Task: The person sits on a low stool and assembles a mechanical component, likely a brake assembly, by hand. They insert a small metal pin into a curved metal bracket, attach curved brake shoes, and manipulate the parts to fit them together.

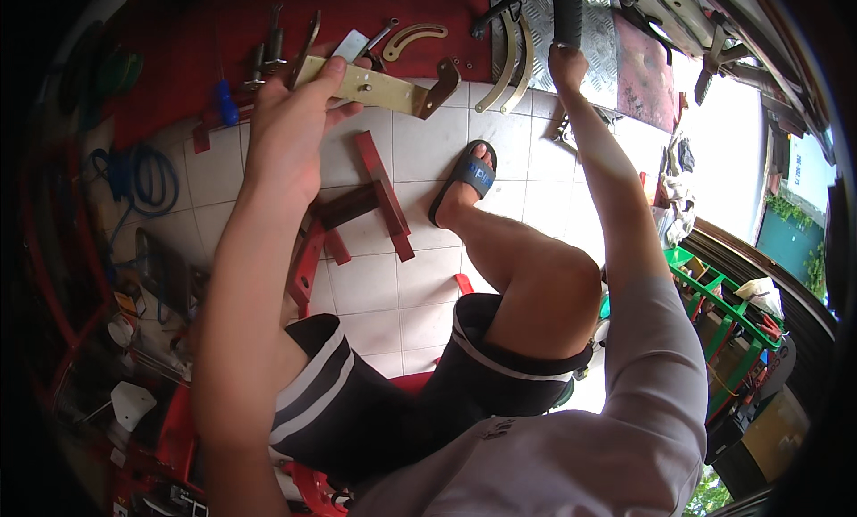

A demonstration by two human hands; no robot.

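Note:
My left hand is closed on a yellowish metal bracket, thumb on top. The bracket is held above the near edge of a red work surface, and its bent, darker end points right. Farther right, my outstretched right hand is closed at the lower end of a black-gripped handle; most of its fingers are hidden. Between the hands lie a slotted curved plate and two long curved metal strips. A small wrench-like tool rests behind the bracket.
Bolt-like metal parts and a blue-handled screwdriver are at the left of the red surface. Below stands a red metal frame on white tiles. A blue hose coils at left; a green rack is at right.

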